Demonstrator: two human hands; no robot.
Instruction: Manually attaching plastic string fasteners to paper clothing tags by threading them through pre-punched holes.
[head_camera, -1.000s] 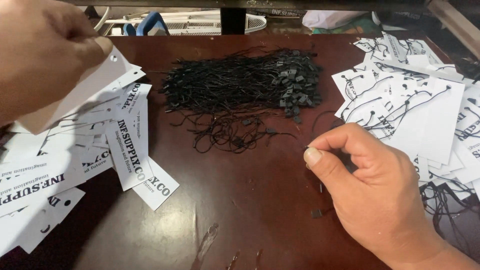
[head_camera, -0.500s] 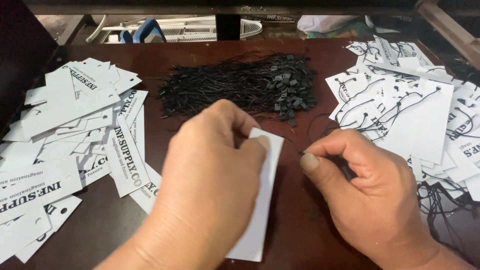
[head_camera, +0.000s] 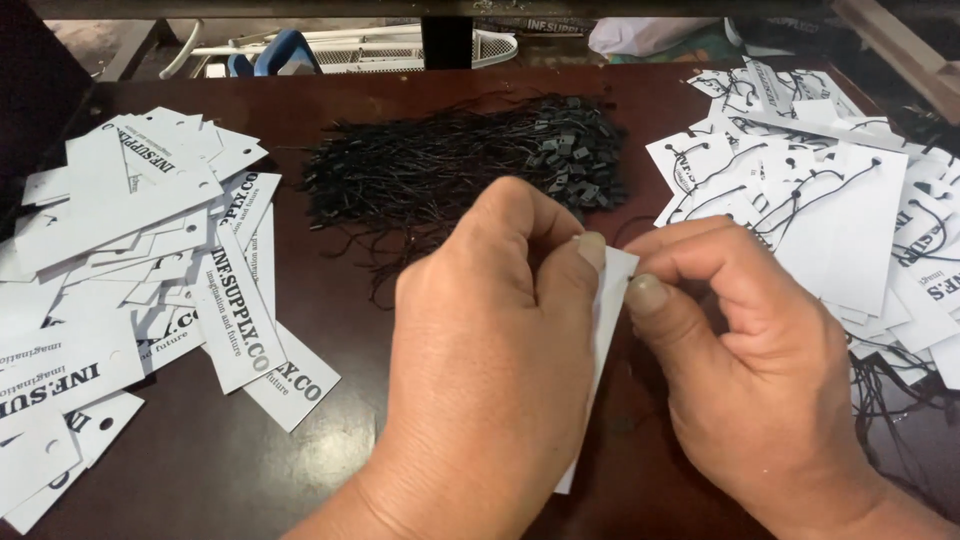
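Since a moment ago the left hand (head_camera: 490, 370) has drawn the white card tag (head_camera: 605, 310) closer to the right hand (head_camera: 750, 360), and the two now meet over the middle of the dark worktop (head_camera: 330, 470). The left hand pinches the tag's top edge between thumb and fingers, the tag standing nearly upright. The right hand's thumb and forefinger are pressed together at that same top corner; whether they hold a string I cannot tell. Behind lies a heap of black strings (head_camera: 460, 165), loose tags (head_camera: 130, 260) to the left, strung tags (head_camera: 830, 200) to the right.
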